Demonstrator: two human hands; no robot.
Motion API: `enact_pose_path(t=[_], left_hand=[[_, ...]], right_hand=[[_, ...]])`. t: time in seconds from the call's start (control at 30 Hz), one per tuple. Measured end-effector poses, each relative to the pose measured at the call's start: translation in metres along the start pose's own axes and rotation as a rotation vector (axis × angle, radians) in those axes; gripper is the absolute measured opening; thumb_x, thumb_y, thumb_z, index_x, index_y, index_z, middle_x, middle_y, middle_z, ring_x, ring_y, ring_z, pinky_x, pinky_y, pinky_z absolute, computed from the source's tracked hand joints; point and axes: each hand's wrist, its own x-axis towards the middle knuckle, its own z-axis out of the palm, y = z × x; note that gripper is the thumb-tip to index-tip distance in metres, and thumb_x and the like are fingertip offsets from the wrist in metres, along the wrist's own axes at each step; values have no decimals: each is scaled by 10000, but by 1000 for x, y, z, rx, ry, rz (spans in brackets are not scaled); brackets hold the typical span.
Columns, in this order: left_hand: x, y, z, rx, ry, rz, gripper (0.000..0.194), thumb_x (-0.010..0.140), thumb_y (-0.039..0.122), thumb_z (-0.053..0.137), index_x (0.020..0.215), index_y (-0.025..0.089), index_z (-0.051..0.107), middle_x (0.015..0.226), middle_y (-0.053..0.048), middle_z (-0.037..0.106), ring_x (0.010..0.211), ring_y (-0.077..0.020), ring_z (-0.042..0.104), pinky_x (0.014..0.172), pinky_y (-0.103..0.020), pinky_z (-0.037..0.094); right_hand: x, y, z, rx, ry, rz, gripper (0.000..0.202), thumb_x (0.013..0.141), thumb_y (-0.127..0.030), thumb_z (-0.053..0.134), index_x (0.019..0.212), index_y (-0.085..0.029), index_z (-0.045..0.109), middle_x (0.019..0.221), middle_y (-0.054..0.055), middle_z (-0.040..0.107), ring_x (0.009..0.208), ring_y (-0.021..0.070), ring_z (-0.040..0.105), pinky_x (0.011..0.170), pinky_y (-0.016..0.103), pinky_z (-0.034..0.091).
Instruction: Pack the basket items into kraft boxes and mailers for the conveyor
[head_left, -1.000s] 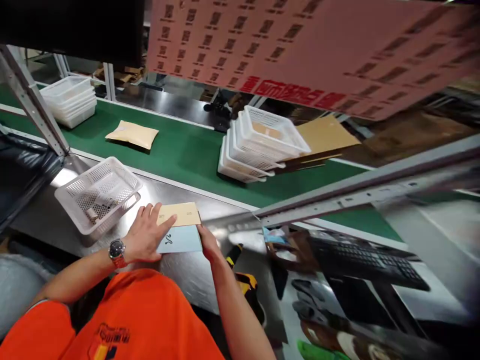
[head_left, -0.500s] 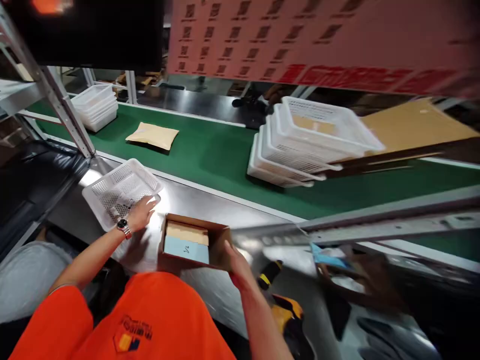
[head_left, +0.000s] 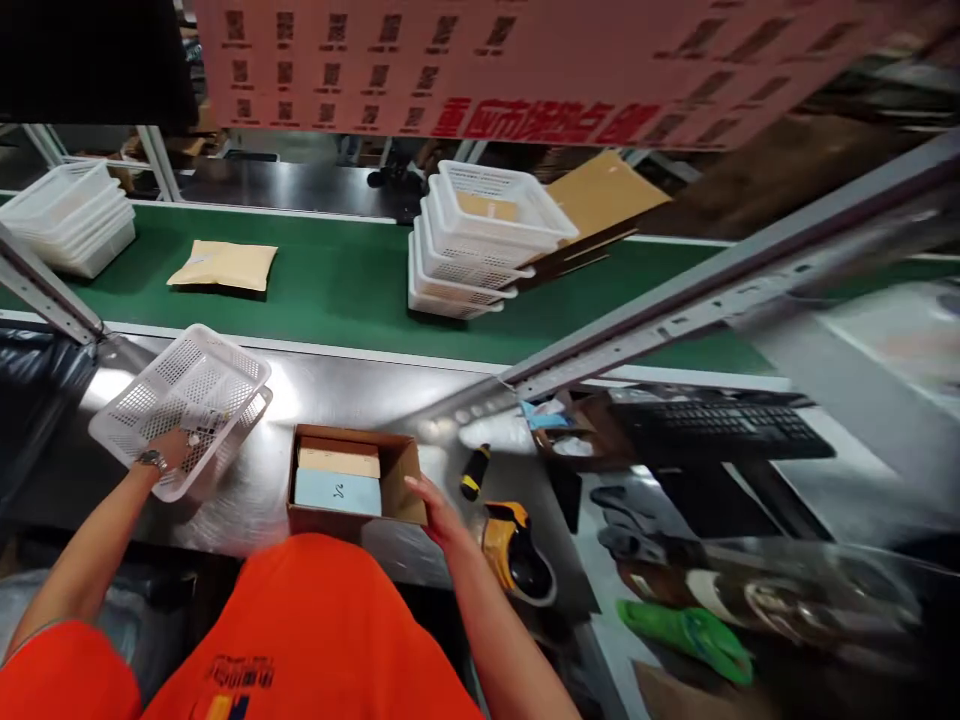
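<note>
My left hand (head_left: 174, 448) is in the white perforated plastic basket (head_left: 184, 360), its wrist with a watch crossing the near rim. A small pale packet (head_left: 206, 418) lies by its fingers, which are too blurred to show a grip. My right hand (head_left: 439, 510) holds the right wall of an open cardboard box (head_left: 401, 460), thumb over the top edge and fingers outside. Inside the box, a light blue box (head_left: 337, 492) with a handwritten mark sits beside a tan carton (head_left: 339, 457); the right end of the cardboard box is bare.
Beyond the metal bench (head_left: 337, 380) runs a green conveyor belt (head_left: 337, 290). It carries a padded envelope (head_left: 225, 265) and stacked white baskets (head_left: 465, 260). Right of the box are a yellow-and-black tool (head_left: 510, 545), a black-and-yellow handle (head_left: 475, 472) and a keyboard (head_left: 727, 430).
My left hand has moved left from the basket's right side into it. The view has swung right, showing more of the right-hand bench. My right hand keeps hold of the cardboard box.
</note>
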Motion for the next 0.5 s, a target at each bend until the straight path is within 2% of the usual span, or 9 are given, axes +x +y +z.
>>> enact_pose_path(t=[0.07, 0.1, 0.17, 0.23, 0.3, 0.33, 0.4, 0.47, 0.5], left_hand=[[4, 9, -10, -48, 62, -62, 372, 1037, 371, 524, 729, 248, 692, 666, -40, 601, 769, -284, 692, 812, -385, 615], [4, 20, -14, -103, 103, -73, 356, 1053, 378, 505, 790, 246, 706, 732, -63, 658, 811, -295, 711, 817, -398, 615], [-1, 57, -18, -305, 178, -25, 269, 1055, 399, 560, 958, 216, 731, 903, -98, 767, 887, -295, 752, 846, -414, 612], [-10, 113, -14, -558, 189, 120, 313, 1039, 434, 624, 1197, 184, 728, 1037, -104, 815, 916, -267, 775, 861, -399, 614], [-18, 180, -1, -680, 113, 289, 472, 1031, 468, 642, 1395, 170, 679, 1041, -91, 822, 885, -242, 778, 833, -368, 616], [-21, 215, 9, -667, 57, 342, 512, 1024, 469, 657, 1443, 175, 662, 1032, -87, 825, 881, -242, 781, 828, -358, 614], [-22, 278, 31, -561, -49, 372, 603, 1003, 436, 705, 1536, 172, 610, 1116, -114, 839, 996, -274, 807, 901, -364, 610], [-21, 323, 52, -415, -176, 324, 652, 1021, 424, 704, 1591, 140, 564, 1181, -169, 841, 1136, -329, 812, 971, -387, 599], [-21, 336, 60, -350, -229, 295, 673, 1036, 437, 694, 1610, 119, 543, 1201, -198, 836, 1186, -355, 806, 991, -400, 597]], right_hand=[[3, 6, 3, 65, -138, -10, 597, 631, -530, 935, 1143, -249, 809, 1201, 127, 874, 1267, 410, 777, 1058, 515, 645], [5, 9, 4, 92, -161, -37, 608, 639, -549, 932, 1158, -257, 809, 1224, 127, 870, 1280, 411, 772, 1065, 514, 643], [10, 16, 6, 124, -170, -85, 636, 653, -583, 920, 1196, -275, 802, 1254, 115, 864, 1291, 404, 768, 1073, 516, 639], [15, 22, 9, 142, -161, -127, 674, 669, -613, 895, 1254, -296, 782, 1280, 100, 859, 1283, 394, 772, 1064, 525, 640], [19, 26, 12, 155, -147, -171, 705, 685, -633, 865, 1299, -304, 757, 1298, 96, 853, 1265, 388, 777, 1050, 534, 642], [19, 28, 13, 160, -141, -193, 717, 693, -637, 850, 1317, -299, 746, 1304, 97, 851, 1254, 387, 780, 1048, 536, 641], [18, 32, 16, 161, -130, -230, 740, 701, -627, 829, 1348, -282, 728, 1317, 99, 846, 1240, 382, 783, 1064, 531, 634], [12, 37, 16, 141, -121, -262, 762, 711, -605, 809, 1391, -273, 717, 1345, 94, 836, 1258, 373, 775, 1097, 518, 620], [8, 40, 14, 121, -114, -282, 772, 724, -597, 797, 1420, -274, 710, 1367, 90, 827, 1284, 369, 764, 1116, 513, 611]])
